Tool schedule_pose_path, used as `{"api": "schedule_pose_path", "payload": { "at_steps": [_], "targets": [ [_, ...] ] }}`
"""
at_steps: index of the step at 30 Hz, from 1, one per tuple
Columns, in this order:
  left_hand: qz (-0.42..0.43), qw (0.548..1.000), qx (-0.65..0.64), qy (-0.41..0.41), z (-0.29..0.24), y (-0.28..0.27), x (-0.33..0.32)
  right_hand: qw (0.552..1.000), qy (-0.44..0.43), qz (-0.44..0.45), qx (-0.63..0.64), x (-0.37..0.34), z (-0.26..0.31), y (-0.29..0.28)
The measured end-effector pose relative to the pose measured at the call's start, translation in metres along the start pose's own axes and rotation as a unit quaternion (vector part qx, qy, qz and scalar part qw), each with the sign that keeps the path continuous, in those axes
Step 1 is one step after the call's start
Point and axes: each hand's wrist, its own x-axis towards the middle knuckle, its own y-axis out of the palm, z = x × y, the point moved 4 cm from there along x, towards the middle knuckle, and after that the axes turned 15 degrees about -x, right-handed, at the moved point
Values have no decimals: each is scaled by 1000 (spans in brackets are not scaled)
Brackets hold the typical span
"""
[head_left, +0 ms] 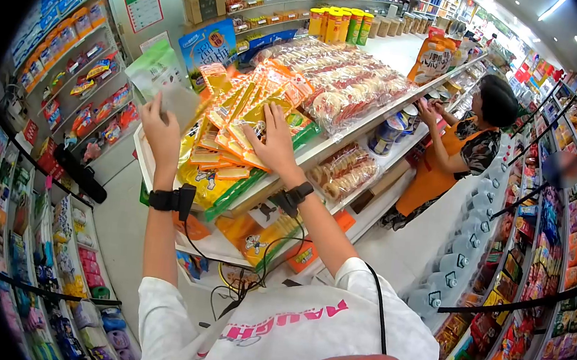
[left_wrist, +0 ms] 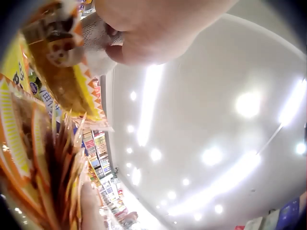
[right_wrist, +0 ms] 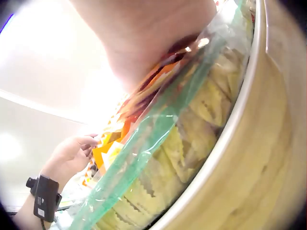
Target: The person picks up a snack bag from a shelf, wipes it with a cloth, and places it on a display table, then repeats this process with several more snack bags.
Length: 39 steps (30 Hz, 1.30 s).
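Note:
My left hand is raised at the left of a heap of orange and yellow snack packets. In the left wrist view its fingers pinch a grey, textured cloth. A single snack packet stands right beside the cloth there, overlapping it. My right hand rests over the right side of the heap, thumb and fingers spread against the packets. Under the heap lies a clear plastic bag with a green edge, full of more yellowish packets.
Clear bags of round snacks fill the counter to the right. A green and white bag and a blue bag stand behind. A person in an orange apron stands at the right. Cables hang below my wrists.

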Motion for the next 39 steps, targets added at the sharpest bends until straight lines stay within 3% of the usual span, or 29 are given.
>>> {"api": "schedule_pose_path", "payload": {
  "at_steps": [4,5,7,9,10,12,14,17,20,24,25,29,33,39],
  "targets": [
    [91,996,9,3,40,16,-34,990,-17,-128,-63,-4,14,-12],
    [125,992,-14,-20,63,24,-42,983,-10,-157,-92,-5,14,-15],
    [177,973,-89,-120,48,28,-49,978,-3,-169,-126,-10,15,-19],
    [92,995,-36,3,46,12,-46,986,-14,-132,-104,-9,8,-15],
    [71,996,-43,-35,25,-3,-41,990,-22,-112,-78,-9,3,-8],
    [8,999,-36,-13,-4,-32,-34,988,-56,-134,-46,-9,2,-13],
    [-47,996,-78,13,-30,-59,-29,991,-81,-103,22,-8,-8,-5],
    [-77,993,-90,1,-54,-98,-38,985,-96,-125,-75,-19,3,-14],
    [-49,991,-109,-55,-63,-131,-62,989,-36,-143,-31,-28,5,-22],
    [-35,968,-164,-188,-89,-173,-99,987,0,-158,16,-34,-1,-26],
    [-37,964,-177,-196,-99,-180,-106,988,33,-121,88,-33,-8,-20],
    [-42,950,-184,-248,-107,-211,-137,992,39,-53,112,-30,-8,-18],
    [-62,944,-165,-278,-115,-231,-160,990,0,-140,-1,-39,-6,-24],
    [-95,938,-160,-291,-111,-246,-185,993,7,-115,-17,-50,-7,-13]
  ]
}}
